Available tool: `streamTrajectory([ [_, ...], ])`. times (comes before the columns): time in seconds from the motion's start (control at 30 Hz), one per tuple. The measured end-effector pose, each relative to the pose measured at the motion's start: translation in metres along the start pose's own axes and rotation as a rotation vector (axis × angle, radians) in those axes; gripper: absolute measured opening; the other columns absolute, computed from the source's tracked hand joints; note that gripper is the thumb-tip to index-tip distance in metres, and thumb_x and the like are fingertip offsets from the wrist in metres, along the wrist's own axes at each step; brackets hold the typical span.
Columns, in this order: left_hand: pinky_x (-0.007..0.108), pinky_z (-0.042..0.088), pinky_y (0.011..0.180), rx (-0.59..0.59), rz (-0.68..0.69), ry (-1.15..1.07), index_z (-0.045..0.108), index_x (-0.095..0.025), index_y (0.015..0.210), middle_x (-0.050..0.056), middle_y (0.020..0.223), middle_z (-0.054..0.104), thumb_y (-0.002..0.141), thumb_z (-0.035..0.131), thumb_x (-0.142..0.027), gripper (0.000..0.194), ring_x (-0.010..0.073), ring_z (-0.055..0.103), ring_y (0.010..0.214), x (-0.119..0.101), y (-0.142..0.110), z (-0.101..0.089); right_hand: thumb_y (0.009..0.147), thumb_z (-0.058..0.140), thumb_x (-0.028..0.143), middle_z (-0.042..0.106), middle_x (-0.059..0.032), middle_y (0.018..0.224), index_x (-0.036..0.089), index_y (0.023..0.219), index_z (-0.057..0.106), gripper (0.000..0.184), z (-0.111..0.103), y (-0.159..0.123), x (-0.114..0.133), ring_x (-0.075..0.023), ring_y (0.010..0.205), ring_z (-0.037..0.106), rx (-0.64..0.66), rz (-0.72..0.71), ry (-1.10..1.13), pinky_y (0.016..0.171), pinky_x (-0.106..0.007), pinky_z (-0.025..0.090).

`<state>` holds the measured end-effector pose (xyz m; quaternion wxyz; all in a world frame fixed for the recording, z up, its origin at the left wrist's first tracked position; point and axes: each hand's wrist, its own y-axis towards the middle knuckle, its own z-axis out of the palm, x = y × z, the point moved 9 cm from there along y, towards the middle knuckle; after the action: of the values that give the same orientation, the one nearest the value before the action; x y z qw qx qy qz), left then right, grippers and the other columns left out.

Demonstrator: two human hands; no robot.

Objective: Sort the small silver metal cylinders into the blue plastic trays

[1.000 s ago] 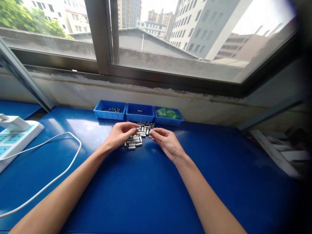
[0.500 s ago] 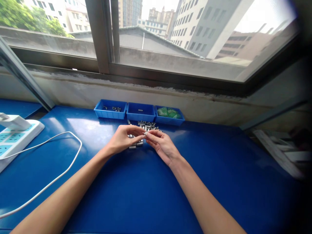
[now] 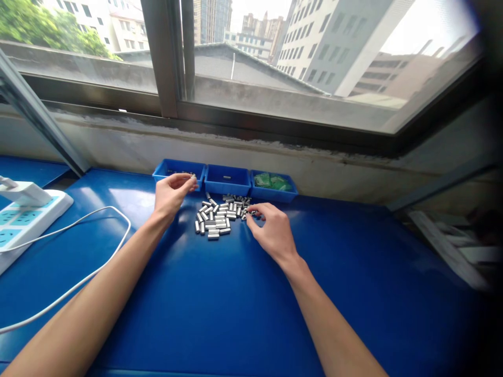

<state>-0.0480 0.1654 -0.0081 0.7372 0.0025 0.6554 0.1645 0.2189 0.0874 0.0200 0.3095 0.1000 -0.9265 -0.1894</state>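
Observation:
My left hand [image 3: 173,193] is raised at the front of the left blue bin [image 3: 161,175], its thumb and fingers pinched on a small metal part [image 3: 194,178]. Most of that part is covered by the fingertips. Over the right side of a heap of small metal pieces [image 3: 243,201] is my right hand [image 3: 273,230], thumb and forefinger a little apart among the pieces. Silvery metal cylinders [image 3: 216,222] lie loose on the blue table between the two hands.
The middle blue bin [image 3: 228,188] holds one metal cylinder; the right blue bin [image 3: 293,195] holds green boards [image 3: 271,181]. A white power strip [image 3: 23,220] and a white cable [image 3: 106,262] lie at the left. Behind the bins are a wall and window.
My hands, together over the metal parts before, have separated. The left has moved up and left to the left bin with a small part; the right has shifted right, over the small pieces.

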Motion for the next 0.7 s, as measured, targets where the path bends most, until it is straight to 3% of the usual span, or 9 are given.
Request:
streamTrajectory([
  [0.13, 0.037, 0.059, 0.09, -0.18, -0.051, -0.156, 0.072, -0.01, 0.087, 0.008, 0.08, 0.074, 0.06, 0.088, -0.035, 0.041, 0.0197, 0.073, 0.079, 0.013, 0.009, -0.024, 0.086, 0.06, 0.022, 0.071, -0.0069, 0.101, 0.022, 0.097, 0.07, 0.014, 0.012, -0.002, -0.003, -0.0216, 0.091, 0.067, 0.089, -0.034, -0.061, 0.081, -0.032, 0.051],
  [0.37, 0.037, 0.056, 0.097, -0.177, -0.09, -0.252, 0.071, -0.006, 0.097, 0.012, 0.089, 0.073, 0.062, 0.088, -0.025, 0.043, 0.0207, 0.074, 0.086, 0.014, 0.004, -0.022, 0.088, 0.058, 0.018, 0.072, -0.0067, 0.099, 0.022, 0.099, 0.07, 0.016, 0.021, -0.002, -0.005, -0.0204, 0.087, 0.068, 0.147, -0.053, -0.051, 0.082, -0.031, 0.051],
  [0.53, 0.036, 0.06, 0.084, -0.022, -0.058, -0.064, 0.073, -0.01, 0.092, 0.011, 0.084, 0.075, 0.068, 0.082, -0.036, 0.036, 0.0222, 0.074, 0.08, 0.005, -0.008, -0.001, 0.087, 0.058, 0.014, 0.072, -0.0058, 0.093, 0.022, 0.094, 0.069, 0.014, 0.021, -0.001, -0.006, -0.0198, 0.083, 0.068, 0.156, -0.056, -0.048, 0.079, -0.03, 0.05],
  [0.7, 0.032, 0.059, 0.076, 0.249, 0.001, 0.125, 0.074, -0.012, 0.097, 0.01, 0.084, 0.076, 0.078, 0.074, -0.042, 0.036, 0.0221, 0.074, 0.077, -0.007, -0.031, 0.038, 0.085, 0.058, 0.014, 0.071, -0.0053, 0.089, 0.021, 0.09, 0.067, 0.013, 0.022, -0.001, -0.007, -0.0189, 0.08, 0.067, 0.162, -0.054, -0.036, 0.074, -0.028, 0.049],
])
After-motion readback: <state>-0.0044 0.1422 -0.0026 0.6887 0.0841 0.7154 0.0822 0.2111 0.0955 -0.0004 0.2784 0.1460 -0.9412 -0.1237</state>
